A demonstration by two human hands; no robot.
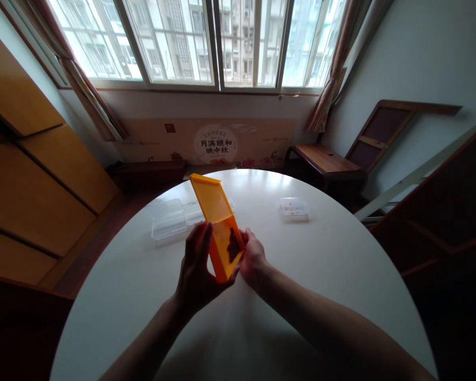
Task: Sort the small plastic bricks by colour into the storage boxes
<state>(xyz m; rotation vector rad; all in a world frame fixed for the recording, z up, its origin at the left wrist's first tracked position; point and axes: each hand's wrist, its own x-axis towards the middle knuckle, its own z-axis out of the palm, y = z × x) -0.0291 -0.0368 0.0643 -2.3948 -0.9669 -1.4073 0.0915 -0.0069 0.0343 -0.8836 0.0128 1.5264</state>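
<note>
An orange plastic box (221, 241) is held up over the white round table, tilted, with its hinged lid (211, 197) swung up. Dark small pieces (233, 245) lie heaped at the right side inside it. My left hand (196, 264) is wrapped around the box's left side and lower end. On the other side, my right hand (254, 255) grips the right edge, its fingertips partly hidden behind the box. Beyond my left hand, a clear plastic container (168, 218) lies opened out on the table, partly covered by the orange box.
A small clear box (294, 208) with little items inside rests on the table (321, 254) toward the right. A wooden chair (327, 161) stands beyond the table's far right edge. Wooden cabinets (35, 201) line the left, and windows are ahead.
</note>
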